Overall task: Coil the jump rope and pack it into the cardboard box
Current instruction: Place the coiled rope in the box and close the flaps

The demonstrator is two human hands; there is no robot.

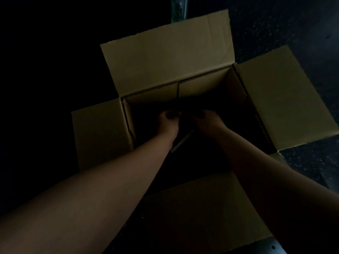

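Barely made out the jump rope in the gloom: only a pale, thin, straight piece (182, 142), perhaps a handle or a stretch of the rope, slanted on the dark floor inside the box; could not tell which. Lost the rest in shadow, coiled or not.

Stood open on a dark speckled floor (293, 28), the brown corrugated cardboard box (205, 83), all four flaps folded outward, the far flap tilted up and back, the near flap lying low under the forearms. Blocked by both bare forearms, much of the box's inside; too dim elsewhere.

Reached deep into the box, both hands, close together near the far wall. Curled into a loose fist, the left hand (167, 120), fingers bent under; could not tell whether anything was gripped. Bent downward likewise, the right hand (207, 120), knuckles up, contents hidden. Lay just below and between the two wrists, the pale piece, its lower end beside the left forearm, apart from the fingers.
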